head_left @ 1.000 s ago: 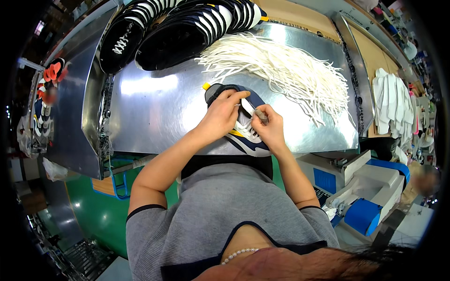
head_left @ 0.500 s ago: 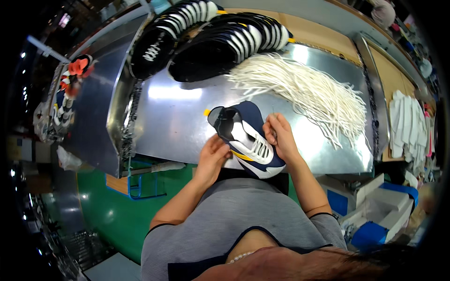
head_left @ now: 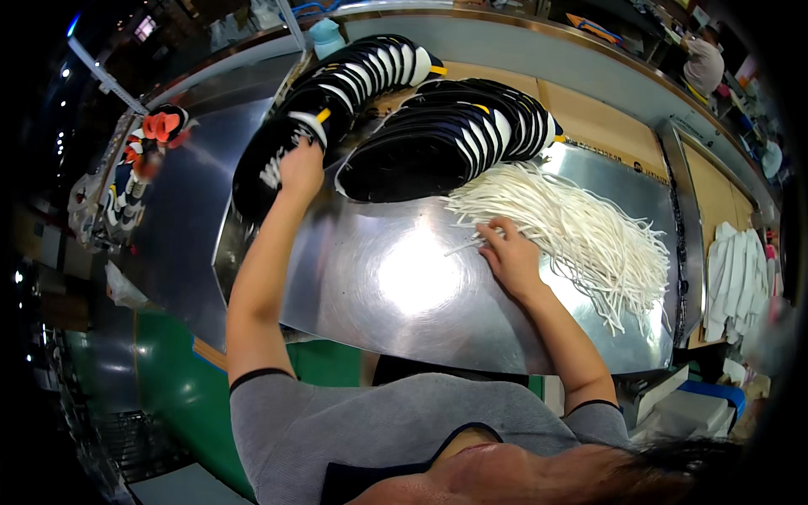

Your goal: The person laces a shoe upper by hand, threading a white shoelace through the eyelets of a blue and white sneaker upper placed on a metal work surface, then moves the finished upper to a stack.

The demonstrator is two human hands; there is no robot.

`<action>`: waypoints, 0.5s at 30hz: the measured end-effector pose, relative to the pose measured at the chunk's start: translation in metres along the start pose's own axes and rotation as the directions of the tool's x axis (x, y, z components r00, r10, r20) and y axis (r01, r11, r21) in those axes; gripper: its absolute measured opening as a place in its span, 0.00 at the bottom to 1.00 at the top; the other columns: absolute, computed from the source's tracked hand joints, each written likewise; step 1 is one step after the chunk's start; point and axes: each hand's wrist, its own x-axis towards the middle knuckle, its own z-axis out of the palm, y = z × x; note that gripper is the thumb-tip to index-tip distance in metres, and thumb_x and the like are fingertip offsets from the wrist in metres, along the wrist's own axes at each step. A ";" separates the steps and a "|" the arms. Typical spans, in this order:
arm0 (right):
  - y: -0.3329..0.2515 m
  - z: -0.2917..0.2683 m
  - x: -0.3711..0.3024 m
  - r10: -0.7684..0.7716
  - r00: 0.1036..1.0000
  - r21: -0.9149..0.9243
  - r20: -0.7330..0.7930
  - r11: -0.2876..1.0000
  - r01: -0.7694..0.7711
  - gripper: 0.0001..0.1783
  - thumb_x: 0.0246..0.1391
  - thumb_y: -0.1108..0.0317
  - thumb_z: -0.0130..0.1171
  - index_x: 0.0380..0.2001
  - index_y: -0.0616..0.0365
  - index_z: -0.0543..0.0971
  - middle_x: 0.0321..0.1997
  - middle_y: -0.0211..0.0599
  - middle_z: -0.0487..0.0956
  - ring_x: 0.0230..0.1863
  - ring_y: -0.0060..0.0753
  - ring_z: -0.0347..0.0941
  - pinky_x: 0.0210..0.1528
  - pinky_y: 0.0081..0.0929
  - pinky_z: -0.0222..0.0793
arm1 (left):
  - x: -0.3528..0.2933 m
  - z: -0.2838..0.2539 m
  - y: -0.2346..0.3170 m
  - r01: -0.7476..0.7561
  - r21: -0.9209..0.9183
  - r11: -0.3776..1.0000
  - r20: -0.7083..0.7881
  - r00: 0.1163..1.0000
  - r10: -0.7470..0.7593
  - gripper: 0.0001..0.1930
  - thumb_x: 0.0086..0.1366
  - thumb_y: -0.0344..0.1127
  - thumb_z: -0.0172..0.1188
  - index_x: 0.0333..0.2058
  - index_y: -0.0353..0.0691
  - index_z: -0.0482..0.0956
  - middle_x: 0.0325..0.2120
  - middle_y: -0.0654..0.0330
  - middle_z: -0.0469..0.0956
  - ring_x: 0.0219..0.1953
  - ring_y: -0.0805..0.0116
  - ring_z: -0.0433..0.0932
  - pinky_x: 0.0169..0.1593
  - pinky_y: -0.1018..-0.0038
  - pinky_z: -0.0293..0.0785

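Silvery metal table (head_left: 353,311) fills the middle of the frame, with green floor (head_left: 181,362) showing at lower left. Cardboard (head_left: 589,118) lines its far edge, and a pale machine (head_left: 673,412) sits at lower right. Two rows of dark shoe uppers take up the upper part: the left row (head_left: 366,77) curves from top centre down toward the left, and the right row (head_left: 425,156) stands just beside it, in the way between my hands. Right of centre lies a white lace bundle (head_left: 581,236), its long axis slanting from upper left to lower right, where the strands fan out. At the lower-left end of the left row is a laced black upper (head_left: 252,181), its long axis running from lower left to upper right, its rounded end toward lower left. My left hand (head_left: 303,171) is on it, fingers bent over; I cannot tell how firmly they grip. My right hand (head_left: 512,257) is at the bundle's near-left edge, fingers loosely curled and slightly apart; whether they pinch the loose lace end (head_left: 459,248) there, I cannot tell. A small yellow tab (head_left: 324,115) shows just above my left hand.
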 end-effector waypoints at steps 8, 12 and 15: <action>0.001 0.012 0.003 -0.049 0.988 -0.013 0.144 0.999 0.052 0.06 0.51 0.72 0.62 0.34 0.51 0.79 0.39 0.31 0.78 0.33 0.42 0.78 0.32 0.37 0.72 | 0.038 0.083 -0.006 0.018 -0.684 0.729 -0.164 0.970 -0.178 0.30 0.64 0.51 0.64 0.55 0.31 0.74 0.50 0.45 0.75 0.47 0.55 0.79 0.50 0.68 0.75; -0.008 0.006 0.011 0.041 0.997 0.131 0.060 0.990 -0.049 0.09 0.52 0.77 0.60 0.37 0.54 0.77 0.39 0.37 0.77 0.33 0.45 0.78 0.33 0.36 0.72 | -0.048 0.036 0.013 0.111 -0.992 0.054 0.103 0.987 -0.123 0.17 0.73 0.39 0.54 0.55 0.36 0.77 0.48 0.61 0.79 0.49 0.71 0.77 0.50 0.74 0.73; -0.043 -0.010 0.030 0.045 0.999 0.464 -0.023 0.885 -0.030 0.09 0.55 0.80 0.58 0.40 0.58 0.77 0.39 0.39 0.79 0.33 0.38 0.79 0.35 0.29 0.74 | -0.071 0.030 0.049 -0.063 -0.958 0.280 -0.102 0.987 -0.128 0.20 0.68 0.37 0.61 0.56 0.37 0.76 0.41 0.60 0.81 0.46 0.71 0.78 0.50 0.76 0.72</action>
